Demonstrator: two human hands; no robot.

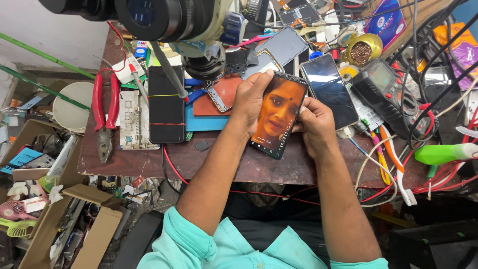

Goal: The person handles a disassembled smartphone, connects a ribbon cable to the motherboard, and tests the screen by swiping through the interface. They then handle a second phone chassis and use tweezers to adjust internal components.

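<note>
I hold a black smartphone point(278, 115) with both hands over the front part of a dark red workbench point(149, 162). Its screen is lit and shows a video picture of a person. My left hand point(250, 99) grips the phone's left edge, the thumb resting near its top corner. My right hand point(314, 124) clasps the right edge, fingers curled behind the phone. Both forearms come up from the bottom of the view in turquoise sleeves.
A second dark phone point(329, 89) lies just right of my hands, a black phone point(166, 104) with thin wires across it to the left. Red-handled pliers point(105, 112), a microscope head point(164, 20), a multimeter point(386, 84), tangled cables and cardboard boxes point(59, 219) crowd the surroundings.
</note>
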